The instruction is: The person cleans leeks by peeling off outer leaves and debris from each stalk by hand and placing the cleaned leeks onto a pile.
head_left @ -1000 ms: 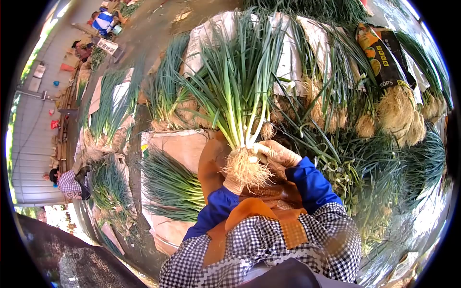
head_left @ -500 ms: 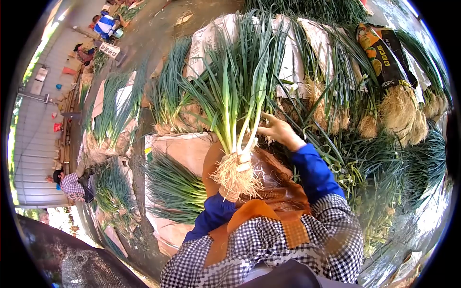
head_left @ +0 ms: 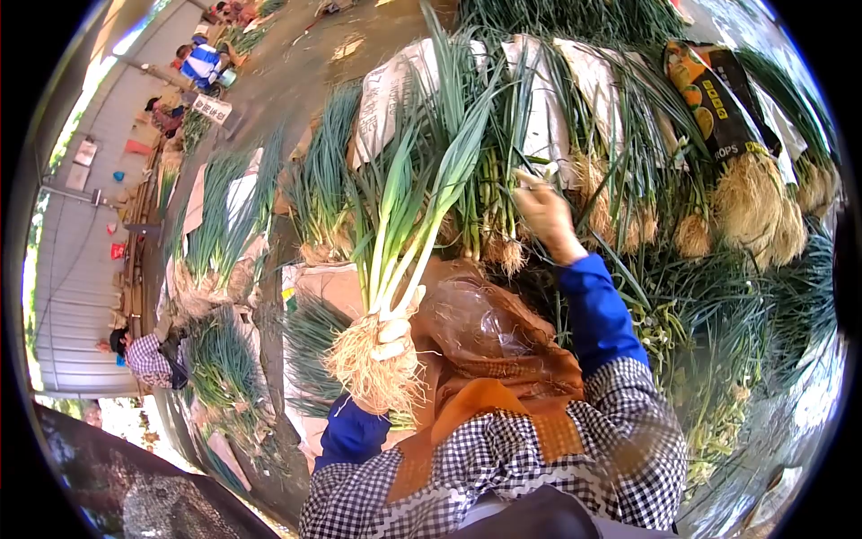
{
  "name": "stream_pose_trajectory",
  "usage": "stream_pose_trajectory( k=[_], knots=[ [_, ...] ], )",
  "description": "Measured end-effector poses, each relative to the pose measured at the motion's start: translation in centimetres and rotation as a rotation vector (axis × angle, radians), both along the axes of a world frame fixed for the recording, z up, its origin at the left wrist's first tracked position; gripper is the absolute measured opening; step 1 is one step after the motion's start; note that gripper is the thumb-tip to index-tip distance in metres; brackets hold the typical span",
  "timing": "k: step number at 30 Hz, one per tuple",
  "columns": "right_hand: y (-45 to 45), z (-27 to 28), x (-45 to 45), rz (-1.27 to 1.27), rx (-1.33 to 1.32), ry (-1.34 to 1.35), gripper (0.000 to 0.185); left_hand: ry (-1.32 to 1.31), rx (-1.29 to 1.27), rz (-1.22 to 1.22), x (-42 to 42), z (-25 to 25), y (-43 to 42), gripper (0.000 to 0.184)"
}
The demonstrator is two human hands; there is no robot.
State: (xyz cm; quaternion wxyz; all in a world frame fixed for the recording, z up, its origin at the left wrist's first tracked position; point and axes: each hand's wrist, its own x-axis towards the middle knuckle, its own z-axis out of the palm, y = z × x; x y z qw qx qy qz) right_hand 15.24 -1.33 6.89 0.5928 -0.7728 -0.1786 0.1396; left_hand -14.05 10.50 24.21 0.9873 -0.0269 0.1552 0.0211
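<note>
A bunch of leek-like green onions, with pale stems and shaggy straw-coloured roots, leans up and to the right before me. My left hand is closed round its lower stems, just above the roots; part of that hand is hidden by them. Farther right, my right hand reaches over the row of green onions lying at the back. Its fingers are bent together by a pale stalk end; what they grip is hard to see. A brown plastic apron covers my lap.
White sacks and a black printed bag lie over the back row of onions. More onions rest on a sack at left. Loose leaves are heaped at right. Other people, one in a checked top, sit at far left.
My left hand has carried the bunch left and toward me, tilting its tops rightward. My right hand has left the bunch's stems and moved right and farther away, to the back row.
</note>
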Motion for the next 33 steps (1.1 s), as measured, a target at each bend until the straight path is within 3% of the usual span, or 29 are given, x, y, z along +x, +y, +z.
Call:
stream_pose_trajectory(
  k=[3, 5, 7, 8, 9, 10, 11, 13, 15, 17, 18, 19, 21, 22, 23, 25, 27, 28, 29, 30, 31, 33],
  knots=[
    [5.9, 4.3, -0.4, 0.394, -0.382, -0.255, 0.036, -0.052, -0.12, -0.054, 0.6, 1.9, -0.7, 0.053],
    [7.9, 1.9, 1.4, 0.463, -0.447, -0.322, 0.039, 0.106, 0.16, 0.07, -0.1, 3.7, -1.1, 0.047],
    [7.6, -2.4, 5.0, 0.244, -0.387, -0.227, 0.043, 0.015, 0.217, 0.083, -0.7, 5.3, -0.1, 0.047],
    [6.0, -4.0, 6.8, 0.223, -0.518, -0.476, 0.041, -0.046, 0.245, 0.084, -1.0, 6.2, 0.6, 0.047],
    [4.0, -5.9, 8.0, -0.12, -0.279, 0.076, 0.033, -0.11, 0.283, 0.092, -1.2, 7.1, 1.4, 0.047],
    [1.7, -10.1, 10.7, -0.134, -0.439, 0.07, 0.042, -0.177, 0.328, 0.095, -1.4, 8.2, 2.4, 0.047],
    [-1.4, -8.9, 9.7, -0.252, -0.364, 0.064, 0.045, -0.252, 0.371, 0.097, -1.5, 9.2, 3.3, 0.048],
    [-5.2, -7.7, 7.7, -0.303, -0.633, -0.076, 0.033, -0.439, 0.462, 0.1, -1.5, 11.3, 5.1, 0.048],
    [-5.9, -3.8, 2.8, -0.38, -0.538, -0.321, 0.026, -0.624, 0.544, 0.089, -1.0, 12.9, 6.6, 0.048],
    [-3.5, -4.5, -1.5, -0.161, -0.218, -0.183, 0.025, -0.7, 0.597, 0.104, 0.2, 13.0, 7.6, 0.048],
    [-1.8, -4.5, -4.1, 0.003, -0.296, -0.361, 0.024, -0.69, 0.616, 0.124, 0.9, 12.7, 7.8, 0.048],
    [0.8, -1.1, -5.6, 0.306, -0.71, -0.105, 0.029, -0.621, 0.63, 0.156, 1.8, 11.7, 7.7, 0.048],
    [5.3, -5.2, -6.5, 0.562, -0.817, -0.086, 0.038, -0.392, 0.672, 0.234, 4.1, 8.1, 7.4, 0.048],
    [6.5, -10.4, -6.2, 0.694, -0.632, -0.29, 0.04, -0.275, 0.69, 0.266, 5.2, 6.4, 7.2, 0.048],
    [7.5, -11.8, -6.1, 0.708, -0.609, -0.3, 0.033, -0.266, 0.682, 0.251, 5.5, 2.5, 8.7, 0.042],
    [9.5, -14.5, -6.0, 0.735, -0.562, -0.317, 0.02, -0.038, 0.798, 0.433, 7.5, -0.3, 6.8, 0.039],
    [7.4, -8.2, -6.6, 0.402, 0.164, 0.833, 0.02, -0.274, 0.509, 0.224, 7.5, -5.6, 8.7, 0.033],
    [5.7, -6.1, -6.5, 0.413, 0.23, 0.816, 0.02, -0.293, 0.354, 0.232, 6.8, -11.2, 10.7, 0.031],
    [4.1, -4.7, -5.9, 0.424, 0.292, 0.795, 0.021, -0.3, 0.343, 0.232, 6.4, -12.7, 9.9, 0.031],
    [1.8, -4.5, -4.7, 0.427, 0.232, 0.762, 0.016, -0.071, 0.474, 0.247, 5.8, -14.2, 8.0, 0.032],
    [-0.2, -3.4, -4.9, 0.377, 0.339, 0.668, 0.018, 0.027, 0.48, 0.215, 6.6, -13.6, 5.6, 0.035],
    [-3.2, 0.2, -4.7, 0.272, 0.427, 0.876, 0.019, 0.086, 0.359, 0.113, 8.6, -10.5, 0.6, 0.047]
  ],
)
